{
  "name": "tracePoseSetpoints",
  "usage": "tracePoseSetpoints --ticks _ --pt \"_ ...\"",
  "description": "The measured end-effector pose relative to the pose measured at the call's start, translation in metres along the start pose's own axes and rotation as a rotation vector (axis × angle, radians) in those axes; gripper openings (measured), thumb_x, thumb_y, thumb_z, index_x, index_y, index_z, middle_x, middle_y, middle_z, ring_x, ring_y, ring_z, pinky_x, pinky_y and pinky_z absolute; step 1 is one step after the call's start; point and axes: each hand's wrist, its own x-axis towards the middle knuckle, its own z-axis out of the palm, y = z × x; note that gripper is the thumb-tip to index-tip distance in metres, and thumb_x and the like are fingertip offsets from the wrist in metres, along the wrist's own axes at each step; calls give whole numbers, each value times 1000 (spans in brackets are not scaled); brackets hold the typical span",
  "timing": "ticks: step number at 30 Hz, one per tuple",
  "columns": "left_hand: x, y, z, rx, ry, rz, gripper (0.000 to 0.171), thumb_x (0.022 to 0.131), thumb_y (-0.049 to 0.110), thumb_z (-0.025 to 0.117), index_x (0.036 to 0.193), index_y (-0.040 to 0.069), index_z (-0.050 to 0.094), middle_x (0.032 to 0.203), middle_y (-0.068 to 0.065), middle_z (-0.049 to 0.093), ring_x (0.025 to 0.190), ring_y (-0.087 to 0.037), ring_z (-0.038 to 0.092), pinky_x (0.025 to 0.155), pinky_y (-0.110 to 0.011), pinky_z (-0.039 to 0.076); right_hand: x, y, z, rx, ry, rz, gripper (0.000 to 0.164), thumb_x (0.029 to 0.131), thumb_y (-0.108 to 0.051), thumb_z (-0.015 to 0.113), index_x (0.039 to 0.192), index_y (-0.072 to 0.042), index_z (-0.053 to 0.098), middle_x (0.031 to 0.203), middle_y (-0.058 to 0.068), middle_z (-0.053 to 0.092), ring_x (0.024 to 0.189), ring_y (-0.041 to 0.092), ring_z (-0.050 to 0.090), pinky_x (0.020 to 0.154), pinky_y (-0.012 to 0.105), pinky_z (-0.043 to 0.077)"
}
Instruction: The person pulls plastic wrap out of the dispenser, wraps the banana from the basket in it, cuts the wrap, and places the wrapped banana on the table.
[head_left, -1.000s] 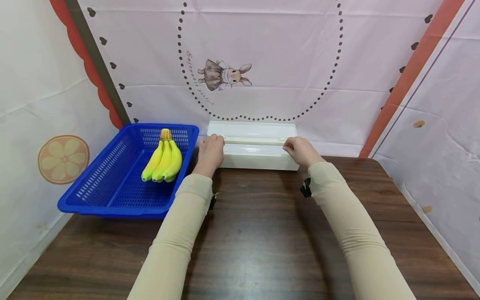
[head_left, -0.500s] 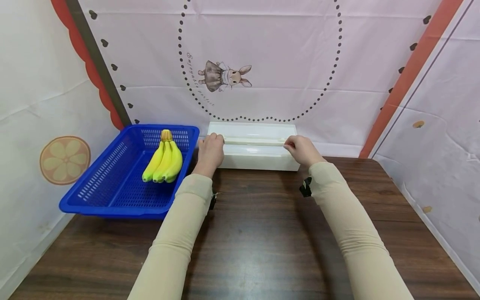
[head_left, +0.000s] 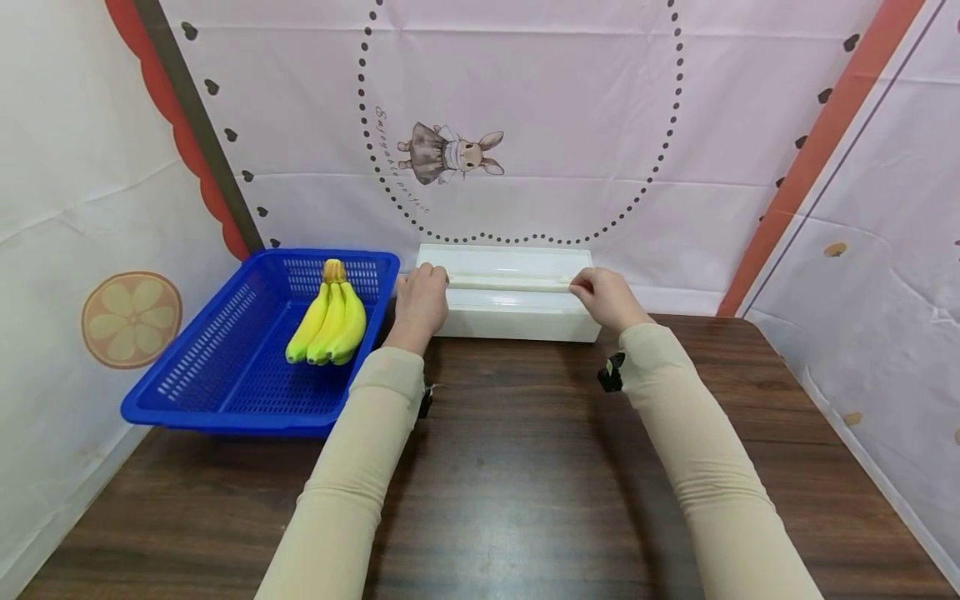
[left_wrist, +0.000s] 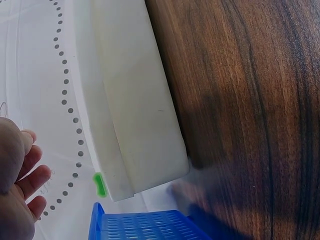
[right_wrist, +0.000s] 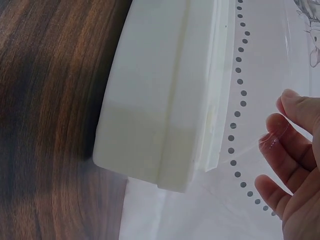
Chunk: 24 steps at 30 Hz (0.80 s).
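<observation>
A long white cling film dispenser (head_left: 517, 325) stands at the back of the table, its white lid (head_left: 510, 260) raised behind. Above its left end, my left hand (head_left: 422, 300) has thumb and forefinger pinched together; the sheet there is hardly visible. My right hand (head_left: 606, 298) pinches clear cling film (right_wrist: 272, 142) over the other end, and the film glints against the fingers in the right wrist view. Both hands are apart from the box in the wrist views. A green piece (left_wrist: 100, 185) shows at the dispenser's left end.
Left of the dispenser, a blue plastic basket (head_left: 225, 419) holds a bunch of yellow bananas (head_left: 327, 321). Brown wood-grain table (head_left: 510, 467) extends in front. A printed cloth (head_left: 570, 108) hangs close behind the box, with more cloth at both sides.
Both hands have risen very slightly above the dispenser, keeping their pinch. The basket, bananas and dispenser stay where they were.
</observation>
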Motion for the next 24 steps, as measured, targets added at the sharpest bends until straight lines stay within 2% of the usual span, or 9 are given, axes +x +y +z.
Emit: tracePoseSetpoints --ticks 10,24 --pt "-3 0 -3 -8 61 18 21 96 7 45 113 9 58 111 -10 55 103 -29 51 91 -45 38 -1 -2 -4 5 5 9 21 97 -14 52 102 3 65 96 19 64 82 28 56 75 41 46" --pt "-3 2 -7 -22 53 -5 21 97 7 44 113 10 57 108 -9 53 100 -27 49 88 -43 37 0 -3 -6 11 10 16 22 97 -15 52 103 2 64 96 18 63 82 28 56 75 41 45"
